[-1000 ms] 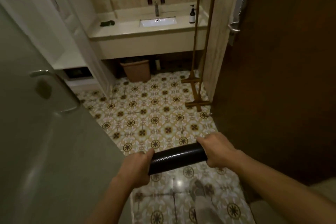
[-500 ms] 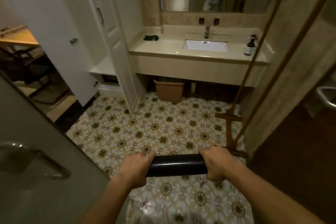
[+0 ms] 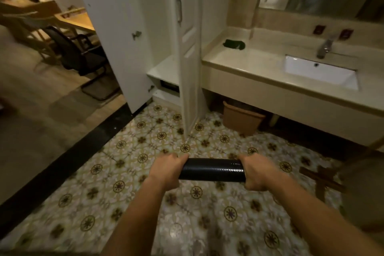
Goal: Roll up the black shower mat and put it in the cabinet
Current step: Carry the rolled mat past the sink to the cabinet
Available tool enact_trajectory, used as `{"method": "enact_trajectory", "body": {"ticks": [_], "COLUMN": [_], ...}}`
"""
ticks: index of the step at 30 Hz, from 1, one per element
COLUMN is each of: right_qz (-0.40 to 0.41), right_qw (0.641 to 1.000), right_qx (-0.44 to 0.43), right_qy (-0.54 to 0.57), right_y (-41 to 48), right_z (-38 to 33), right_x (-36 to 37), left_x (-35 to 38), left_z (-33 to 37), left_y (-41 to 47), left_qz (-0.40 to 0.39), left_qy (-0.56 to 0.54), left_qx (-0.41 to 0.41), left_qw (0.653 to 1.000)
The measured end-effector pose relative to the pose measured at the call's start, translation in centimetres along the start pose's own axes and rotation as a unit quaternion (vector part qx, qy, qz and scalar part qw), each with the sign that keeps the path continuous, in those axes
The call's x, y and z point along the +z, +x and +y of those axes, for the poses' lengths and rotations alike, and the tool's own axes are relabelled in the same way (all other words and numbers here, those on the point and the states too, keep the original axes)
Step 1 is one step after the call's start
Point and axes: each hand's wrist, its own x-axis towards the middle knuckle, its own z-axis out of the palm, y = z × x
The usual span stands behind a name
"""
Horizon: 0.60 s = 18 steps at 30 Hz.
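Observation:
The black shower mat (image 3: 212, 169) is rolled into a tight tube and held level in front of me over the patterned tile floor. My left hand (image 3: 166, 170) grips its left end and my right hand (image 3: 256, 172) grips its right end. Ahead stands the tall white cabinet (image 3: 162, 72) with its narrow door (image 3: 188, 58) swung open toward me; a white shelf and a dark slot below it show inside.
A beige vanity counter (image 3: 249, 68) with a white sink (image 3: 320, 71) and tap runs to the right, a tan bin (image 3: 242, 119) under it. A dark cloth lies on the counter. An open white room door (image 3: 116, 33) at left leads to chairs and a table. Wooden rack legs (image 3: 324, 181) stand at right.
My view has swung left and closer to the cabinet and the doorway. The glass shower door at left has left the view. Both hands keep the same hold on the rolled mat.

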Motion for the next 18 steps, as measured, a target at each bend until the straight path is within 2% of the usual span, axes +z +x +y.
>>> {"method": "enact_trajectory", "body": {"ticks": [6,13,18], "right_qz": [-0.006,-0.022,-0.027], "right_qw": [0.998,0.990,0.977], "right_qx": [-0.042,-0.133,-0.200], "right_qy": [-0.045,-0.045,-0.074], "right_y": [11.8,27.0,38.6], "right_z": [-1.1,-4.8,-8.5], "right_x": [-5.4,-10.1,-13.1], "left_x": [-0.5,0.3,0.3], "left_z": [-7.2,-18.0,-25.7], "left_y": [7.2,15.1,19.8], "left_qz": [-0.001,-0.006,-0.025], "left_qy": [-0.033,-0.038,-0.060], "left_qx": [-0.059,-0.125,-0.202], "left_qw": [0.998,0.991,0.977]}}
